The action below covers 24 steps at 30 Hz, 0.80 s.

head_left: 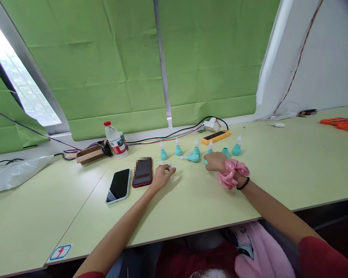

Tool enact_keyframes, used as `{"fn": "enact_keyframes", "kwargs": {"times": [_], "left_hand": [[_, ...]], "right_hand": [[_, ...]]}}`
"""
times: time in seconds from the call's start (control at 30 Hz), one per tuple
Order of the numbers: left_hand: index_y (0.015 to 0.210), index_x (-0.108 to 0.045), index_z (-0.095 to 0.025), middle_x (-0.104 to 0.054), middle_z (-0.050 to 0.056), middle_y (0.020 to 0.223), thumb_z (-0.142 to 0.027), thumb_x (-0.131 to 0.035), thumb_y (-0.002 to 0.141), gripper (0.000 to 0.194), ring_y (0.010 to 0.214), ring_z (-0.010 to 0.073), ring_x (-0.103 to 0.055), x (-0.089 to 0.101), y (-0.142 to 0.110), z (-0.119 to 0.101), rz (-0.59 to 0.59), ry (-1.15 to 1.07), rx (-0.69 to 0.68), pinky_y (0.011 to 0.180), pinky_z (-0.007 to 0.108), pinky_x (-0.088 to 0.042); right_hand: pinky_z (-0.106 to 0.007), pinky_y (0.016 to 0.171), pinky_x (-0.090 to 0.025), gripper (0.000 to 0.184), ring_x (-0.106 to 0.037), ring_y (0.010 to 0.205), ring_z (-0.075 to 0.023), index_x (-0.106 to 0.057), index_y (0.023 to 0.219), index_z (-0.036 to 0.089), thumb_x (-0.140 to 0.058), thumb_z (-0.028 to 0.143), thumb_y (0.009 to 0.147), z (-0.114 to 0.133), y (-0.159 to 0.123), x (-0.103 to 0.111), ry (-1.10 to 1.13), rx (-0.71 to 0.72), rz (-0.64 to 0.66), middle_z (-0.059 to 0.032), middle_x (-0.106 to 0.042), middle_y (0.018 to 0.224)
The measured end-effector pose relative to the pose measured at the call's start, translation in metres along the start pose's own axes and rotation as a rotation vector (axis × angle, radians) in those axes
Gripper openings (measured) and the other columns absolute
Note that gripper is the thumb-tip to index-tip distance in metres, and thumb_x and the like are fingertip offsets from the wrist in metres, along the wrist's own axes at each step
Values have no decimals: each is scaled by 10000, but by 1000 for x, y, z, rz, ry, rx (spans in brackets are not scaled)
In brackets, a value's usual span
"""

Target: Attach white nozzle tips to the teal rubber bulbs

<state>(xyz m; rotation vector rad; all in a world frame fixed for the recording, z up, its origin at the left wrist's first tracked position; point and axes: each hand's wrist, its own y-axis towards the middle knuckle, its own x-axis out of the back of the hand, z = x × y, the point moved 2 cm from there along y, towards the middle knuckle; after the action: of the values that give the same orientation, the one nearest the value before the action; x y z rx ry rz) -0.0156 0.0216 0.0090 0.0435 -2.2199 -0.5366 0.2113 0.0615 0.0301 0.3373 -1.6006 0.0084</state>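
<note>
My left hand (161, 176) rests on the table with its fingers closed on a small translucent nozzle tip (171, 168); more whitish pieces show about the fingers, partly hidden. My right hand (216, 162), with a pink scrunchie (232, 173) at the wrist, is closed round a teal rubber bulb (206, 162), mostly covered by the fingers. Several teal nasal aspirators with clear tips stand beyond the hands, among them one at the left (163, 154) and one at the right (236, 150). A teal bulb without a tip (225, 151) stands behind my right hand. Another aspirator (193, 158) lies on its side between the hands.
Left of my left hand lie a red-cased phone (142, 172) and a light-cased phone (118, 186). Behind them stand a bottle (115, 141) and an open cardboard box (90, 155). A yellow power strip (216, 137) and cables line the back. Orange-handled scissors (340, 123) lie far right.
</note>
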Motion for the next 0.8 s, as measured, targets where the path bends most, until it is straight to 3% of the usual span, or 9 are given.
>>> {"fn": "enact_keyframes", "kwargs": {"times": [0.13,0.27,0.5,0.63,0.8], "left_hand": [[654,-568,-147,-588,19,675,-389,-413,727,297,641,138,-527,-1,0,1,11,-1,1,579,229,-375],[665,-568,-149,-590,22,693,-393,-407,732,300,651,137,-529,-2,0,2,12,-15,-7,586,228,-379],[710,-585,-153,-591,29,728,-418,-412,730,317,694,143,-526,-1,1,2,-7,-32,-27,622,231,-384],[630,-567,-143,-557,13,619,-440,-358,750,383,590,119,-496,-2,1,2,-3,-23,-24,551,216,-357],[550,-544,-136,-511,-10,513,-442,-388,720,383,512,96,-444,-1,3,5,-52,-36,12,503,203,-314]], "right_hand": [[-259,476,-262,220,-503,553,-170,-617,760,171,-598,145,542,-7,5,-12,44,35,31,-109,-596,685],[-265,471,-258,204,-501,558,-175,-616,790,146,-577,202,598,-5,7,-14,65,34,3,-133,-589,712],[-269,496,-278,212,-532,644,-215,-627,850,204,-532,262,670,10,-1,-1,114,95,-131,-121,-607,775],[-250,514,-288,277,-538,646,-190,-628,896,245,-469,393,723,22,-5,9,131,96,-200,-83,-617,746],[-219,492,-247,318,-484,503,-116,-610,951,287,-375,427,789,44,-14,11,264,348,-352,-14,-575,524]]}}
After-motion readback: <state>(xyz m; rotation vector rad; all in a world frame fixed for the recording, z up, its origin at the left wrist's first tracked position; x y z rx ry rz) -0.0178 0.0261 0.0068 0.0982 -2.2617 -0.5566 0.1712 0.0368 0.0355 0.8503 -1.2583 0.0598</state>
